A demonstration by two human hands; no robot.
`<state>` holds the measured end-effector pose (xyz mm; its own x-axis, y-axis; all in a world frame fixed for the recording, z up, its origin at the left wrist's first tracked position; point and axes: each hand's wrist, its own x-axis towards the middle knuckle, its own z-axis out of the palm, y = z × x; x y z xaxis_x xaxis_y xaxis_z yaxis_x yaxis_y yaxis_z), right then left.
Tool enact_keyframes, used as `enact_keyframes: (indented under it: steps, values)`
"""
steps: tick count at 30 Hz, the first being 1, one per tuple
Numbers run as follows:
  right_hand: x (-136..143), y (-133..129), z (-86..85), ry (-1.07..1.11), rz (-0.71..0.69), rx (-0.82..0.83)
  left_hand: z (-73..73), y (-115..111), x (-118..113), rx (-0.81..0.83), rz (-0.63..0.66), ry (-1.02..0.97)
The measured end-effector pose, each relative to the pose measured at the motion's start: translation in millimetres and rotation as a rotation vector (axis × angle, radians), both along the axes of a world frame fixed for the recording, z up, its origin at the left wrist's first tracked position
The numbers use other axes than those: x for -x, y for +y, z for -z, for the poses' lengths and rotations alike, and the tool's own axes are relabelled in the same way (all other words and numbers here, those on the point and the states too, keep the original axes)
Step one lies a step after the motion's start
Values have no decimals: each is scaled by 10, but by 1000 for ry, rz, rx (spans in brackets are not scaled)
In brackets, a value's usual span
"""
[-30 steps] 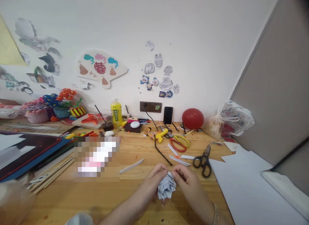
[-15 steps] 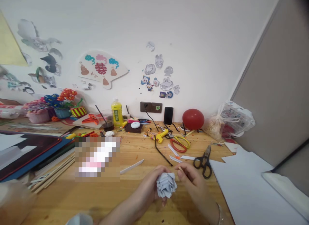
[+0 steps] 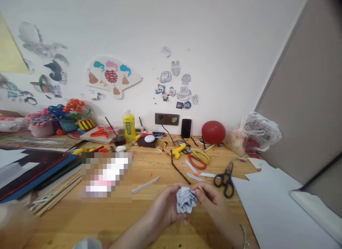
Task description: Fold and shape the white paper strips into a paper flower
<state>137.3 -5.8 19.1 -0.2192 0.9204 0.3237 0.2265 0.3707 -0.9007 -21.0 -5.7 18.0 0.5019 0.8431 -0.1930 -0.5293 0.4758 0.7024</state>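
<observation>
A white paper flower (image 3: 186, 200) with layered, folded petals sits in my left hand (image 3: 166, 208), whose fingers are curled around its left side and back. My right hand (image 3: 213, 204) pinches a thin wooden stick (image 3: 200, 188); only its short tip shows, beside the flower's right edge. Right-hand fingers meet the petals there. Just right of that hand lie black-handled scissors (image 3: 227, 180). Beyond the hands are white paper strips (image 3: 145, 184) and a bent black stem (image 3: 176, 168).
Large white paper sheets (image 3: 278, 206) cover the right side. Further back are red-and-yellow scissors (image 3: 197, 160), a yellow glue gun (image 3: 179, 151), a red balloon (image 3: 213, 132) and a yellow drink bottle (image 3: 129, 125). Wooden sticks (image 3: 58, 193) lie left. A pixelated patch hides one area.
The paper flower has shifted slightly right and up, turning a little. The gap between it and my right fingers has closed.
</observation>
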Motion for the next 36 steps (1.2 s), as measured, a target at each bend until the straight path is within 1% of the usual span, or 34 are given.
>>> enact_keyframes:
  steps: [3,6,11,14,17,19,23,24,27,30,34,36]
  values:
    - [-18,38,-9,44,28,41,9,25,9,2,48,-105]
    - [-44,67,-22,77,8,68,39,27,16,-16,57,-113]
    - [-38,91,-34,127,6,94,110,45,18,3,20,15]
    - [29,107,31,154,-42,131,119,73,6,49,-1,93]
    - [93,114,107,156,-94,131,94,82,-9,76,-68,154]
    - [102,113,129,118,-106,107,74,71,-20,72,-80,212]
    - [55,95,118,-6,16,8,78,43,-50,5,-60,328]
    - [44,87,110,-33,25,-20,89,43,-56,-10,-68,362]
    - [32,59,78,-112,-60,-106,121,60,-63,-35,-91,496]
    - [47,38,50,-176,-128,-187,126,75,-49,-67,-56,607]
    - [77,40,69,-236,-119,-206,99,38,-30,-92,29,601]
    - [88,46,95,-229,-84,-186,89,9,-31,-113,32,550]
